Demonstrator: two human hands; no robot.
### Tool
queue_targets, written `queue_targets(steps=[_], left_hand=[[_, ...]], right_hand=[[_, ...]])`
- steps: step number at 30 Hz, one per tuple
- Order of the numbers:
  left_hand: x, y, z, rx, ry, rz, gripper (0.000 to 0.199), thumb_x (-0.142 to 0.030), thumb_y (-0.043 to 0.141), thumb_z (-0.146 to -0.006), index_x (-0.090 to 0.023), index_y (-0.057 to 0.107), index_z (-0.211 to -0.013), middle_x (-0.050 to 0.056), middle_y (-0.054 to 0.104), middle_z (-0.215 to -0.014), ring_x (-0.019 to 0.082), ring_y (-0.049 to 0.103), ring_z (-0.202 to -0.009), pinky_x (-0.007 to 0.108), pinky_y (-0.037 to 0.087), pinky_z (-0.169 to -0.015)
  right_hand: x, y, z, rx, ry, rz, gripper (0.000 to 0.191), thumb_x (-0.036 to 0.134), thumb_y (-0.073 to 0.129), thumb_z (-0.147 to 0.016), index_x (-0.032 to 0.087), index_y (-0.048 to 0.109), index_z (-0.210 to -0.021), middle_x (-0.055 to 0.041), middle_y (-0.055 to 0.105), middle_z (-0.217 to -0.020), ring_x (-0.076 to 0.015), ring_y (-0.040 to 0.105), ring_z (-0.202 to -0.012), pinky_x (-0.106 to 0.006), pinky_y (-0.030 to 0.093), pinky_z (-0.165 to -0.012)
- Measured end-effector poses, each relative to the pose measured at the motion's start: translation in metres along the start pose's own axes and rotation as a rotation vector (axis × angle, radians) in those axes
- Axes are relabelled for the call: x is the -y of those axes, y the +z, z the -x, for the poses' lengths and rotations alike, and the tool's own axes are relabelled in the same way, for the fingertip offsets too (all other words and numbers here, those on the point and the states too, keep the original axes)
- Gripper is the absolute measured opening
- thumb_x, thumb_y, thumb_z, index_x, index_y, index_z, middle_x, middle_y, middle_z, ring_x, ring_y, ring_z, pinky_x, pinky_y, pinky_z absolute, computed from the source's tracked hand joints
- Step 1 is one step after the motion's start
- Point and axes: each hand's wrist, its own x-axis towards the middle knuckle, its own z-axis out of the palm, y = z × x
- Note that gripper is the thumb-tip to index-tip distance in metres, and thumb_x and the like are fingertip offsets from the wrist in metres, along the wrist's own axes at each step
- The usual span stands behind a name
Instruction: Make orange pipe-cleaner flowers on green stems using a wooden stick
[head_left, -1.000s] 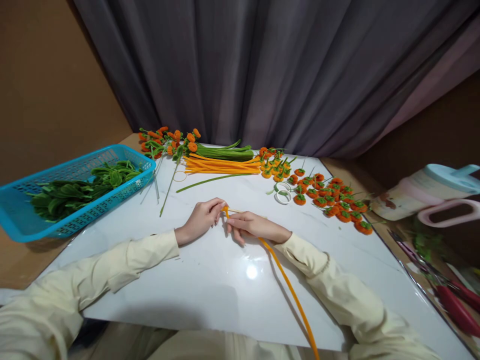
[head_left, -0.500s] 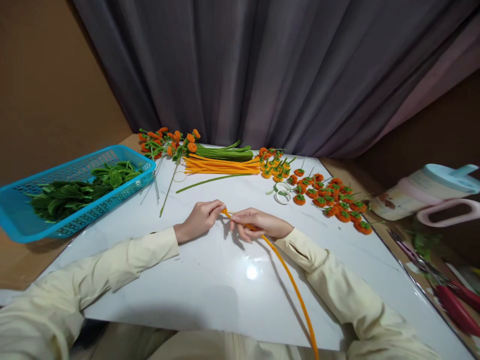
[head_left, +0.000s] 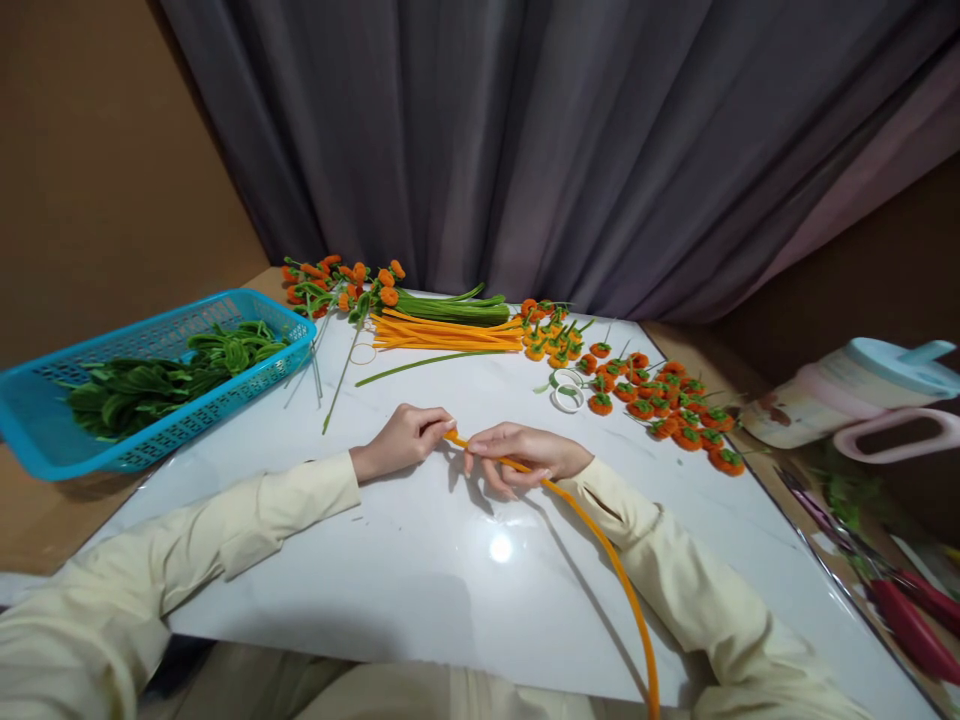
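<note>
An orange pipe cleaner (head_left: pixel 613 560) runs between both hands and curves down past the table's front edge. My left hand (head_left: pixel 405 440) pinches its end, which looks thickened or coiled; the fingertips hide most of it. Close by on the right, my right hand (head_left: pixel 521 458) grips the same pipe cleaner between thumb and fingers, the other fingers loosely curled. Beyond the hands lie a pile of orange pipe cleaners (head_left: pixel 442 331), a bundle of green pipe cleaners (head_left: pixel 454 308) and one single green pipe cleaner (head_left: pixel 427 366).
A blue basket (head_left: pixel 202 418) of green leaf pieces (head_left: pixel 142 390) stands left. Orange flower heads (head_left: pixel 660 400) spread right of two white rings (head_left: pixel 568 398). Stemmed orange flowers (head_left: pixel 352 285) lie back left. A tumbler (head_left: pixel 847 395) and red-handled pliers (head_left: pixel 911 625) are at the right.
My right hand has shifted slightly right along the pipe cleaner, its fingers a little more spread. The hanging length has swung right. My left hand keeps its pinch.
</note>
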Motion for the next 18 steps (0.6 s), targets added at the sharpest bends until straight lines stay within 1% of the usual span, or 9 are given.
queue_targets(steps=[3,8,11,14,18], left_hand=[[0.0,-0.001,0.0,0.016,-0.036,0.041,0.026,-0.026,0.047,-0.087,-0.013,0.06,-0.068,-0.006,0.046,-0.04,0.007,0.04,-0.039,0.018,0.033,-0.046],[0.002,0.0,0.001,0.075,-0.099,0.128,0.03,-0.029,0.045,-0.088,-0.013,0.057,-0.065,-0.005,0.045,-0.041,0.006,0.04,-0.037,0.017,0.034,-0.044],[0.005,0.001,0.0,0.108,-0.155,0.235,0.032,-0.034,0.046,-0.088,-0.013,0.055,-0.066,-0.006,0.045,-0.041,0.006,0.04,-0.036,0.018,0.034,-0.042],[0.009,0.001,-0.002,0.152,-0.231,0.378,0.034,-0.042,0.047,-0.087,-0.013,0.054,-0.07,-0.006,0.044,-0.041,0.006,0.038,-0.034,0.018,0.032,-0.039],[0.011,-0.001,-0.004,0.222,-0.277,0.45,0.037,-0.047,0.051,-0.085,-0.012,0.055,-0.073,-0.004,0.05,-0.043,0.006,0.04,-0.034,0.018,0.033,-0.039]], right_hand=[[0.0,0.0,0.0,-0.002,-0.001,-0.008,0.024,0.03,0.045,-0.092,0.009,0.057,-0.094,-0.0038,0.065,-0.056,-0.0021,0.024,-0.021,-0.013,0.014,-0.021],[-0.001,-0.003,0.001,-0.038,0.005,0.027,0.024,0.029,0.046,-0.091,0.008,0.058,-0.09,-0.0033,0.064,-0.053,-0.0023,0.024,-0.021,-0.013,0.013,-0.021],[-0.003,-0.005,0.0,-0.044,-0.005,0.033,0.022,0.027,0.047,-0.09,0.008,0.058,-0.087,-0.0024,0.062,-0.051,-0.0025,0.024,-0.022,-0.013,0.015,-0.022],[-0.004,-0.006,-0.002,-0.105,-0.038,0.04,0.021,0.026,0.048,-0.089,0.009,0.058,-0.082,-0.0018,0.061,-0.049,-0.0024,0.025,-0.022,-0.013,0.016,-0.023],[-0.005,-0.005,-0.002,-0.194,-0.078,0.042,0.022,0.027,0.049,-0.089,0.01,0.057,-0.078,0.0002,0.059,-0.046,-0.0021,0.023,-0.023,-0.013,0.015,-0.023]])
